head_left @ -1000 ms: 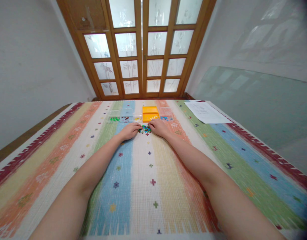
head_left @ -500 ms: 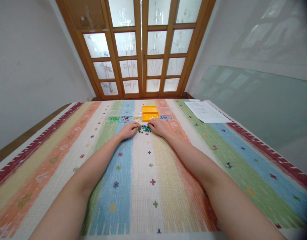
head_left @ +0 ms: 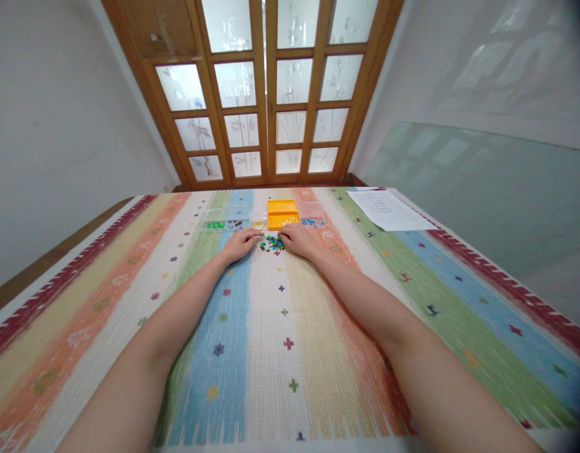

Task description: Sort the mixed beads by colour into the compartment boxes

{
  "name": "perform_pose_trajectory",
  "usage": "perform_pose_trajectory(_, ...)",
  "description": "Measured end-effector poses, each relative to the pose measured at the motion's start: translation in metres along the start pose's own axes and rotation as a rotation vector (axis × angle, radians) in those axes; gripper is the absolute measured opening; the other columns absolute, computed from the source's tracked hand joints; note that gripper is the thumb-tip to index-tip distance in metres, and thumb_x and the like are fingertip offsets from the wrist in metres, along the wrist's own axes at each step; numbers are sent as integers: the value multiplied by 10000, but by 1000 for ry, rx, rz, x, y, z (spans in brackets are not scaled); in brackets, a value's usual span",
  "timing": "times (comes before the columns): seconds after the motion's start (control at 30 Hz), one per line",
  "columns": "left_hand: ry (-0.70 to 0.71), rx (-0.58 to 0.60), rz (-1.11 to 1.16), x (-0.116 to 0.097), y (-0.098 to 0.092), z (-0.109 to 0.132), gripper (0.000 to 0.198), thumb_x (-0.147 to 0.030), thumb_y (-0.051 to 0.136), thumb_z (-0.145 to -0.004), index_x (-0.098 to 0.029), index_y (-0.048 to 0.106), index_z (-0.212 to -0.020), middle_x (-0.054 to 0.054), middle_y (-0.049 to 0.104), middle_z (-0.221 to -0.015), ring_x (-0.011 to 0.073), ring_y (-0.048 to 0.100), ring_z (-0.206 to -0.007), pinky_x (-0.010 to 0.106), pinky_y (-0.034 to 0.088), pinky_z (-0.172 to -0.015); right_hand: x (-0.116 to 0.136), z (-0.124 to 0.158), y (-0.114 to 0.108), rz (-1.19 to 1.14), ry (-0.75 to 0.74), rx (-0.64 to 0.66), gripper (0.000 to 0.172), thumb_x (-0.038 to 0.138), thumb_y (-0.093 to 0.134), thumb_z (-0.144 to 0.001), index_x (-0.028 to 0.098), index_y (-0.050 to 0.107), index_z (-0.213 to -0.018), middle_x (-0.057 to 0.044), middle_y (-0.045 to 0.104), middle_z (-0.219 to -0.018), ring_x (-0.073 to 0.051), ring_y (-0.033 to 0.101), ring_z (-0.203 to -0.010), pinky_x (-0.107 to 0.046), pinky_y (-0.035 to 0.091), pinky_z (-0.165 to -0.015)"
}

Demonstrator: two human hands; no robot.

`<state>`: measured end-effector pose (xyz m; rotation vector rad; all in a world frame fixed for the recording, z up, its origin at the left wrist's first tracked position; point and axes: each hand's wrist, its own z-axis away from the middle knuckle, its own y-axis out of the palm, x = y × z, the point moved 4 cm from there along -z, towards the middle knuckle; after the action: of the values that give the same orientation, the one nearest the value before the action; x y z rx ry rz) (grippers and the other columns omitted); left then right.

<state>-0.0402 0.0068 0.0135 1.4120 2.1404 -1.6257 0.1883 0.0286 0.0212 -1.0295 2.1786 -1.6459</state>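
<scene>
A small pile of mixed green, blue and dark red beads (head_left: 272, 244) lies on the striped cloth between my hands. At its left edge is my left hand (head_left: 241, 243), palm down, fingers closed together and tips pointing toward the pile. My right hand (head_left: 295, 240) rests at the pile's right edge, its fingers curled inward in a pinch. Anything between the fingertips of either hand is too small to make out. Just beyond the hands stands an open orange box (head_left: 283, 209) with pale pieces in its near part.
Clear boxes hold green pieces (head_left: 215, 225), dark red pieces (head_left: 234, 224), yellow pieces (head_left: 258, 224) and blue pieces (head_left: 312, 223). A printed paper sheet (head_left: 389, 211) lies at the far right of the tablecloth (head_left: 271, 327). Behind the table are wooden glazed doors (head_left: 268, 107).
My left hand has shifted slightly left, a little away from the pile. My right hand stays almost in place at the pile's right edge. The view has moved slightly.
</scene>
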Motion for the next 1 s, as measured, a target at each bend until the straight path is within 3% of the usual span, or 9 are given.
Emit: perform_pose_trajectory(1.0, -3, -12, -24, 2, 1, 1, 331, -284, 521, -997, -180, 762, -1199, 100, 754, -1246, 235, 688, -1173, 427, 509, -1105, -2, 0, 2, 17, -19, -9, 278, 241, 523, -1026, 188, 792, -986, -89, 746, -1031, -214, 637, -988, -303, 407, -882)
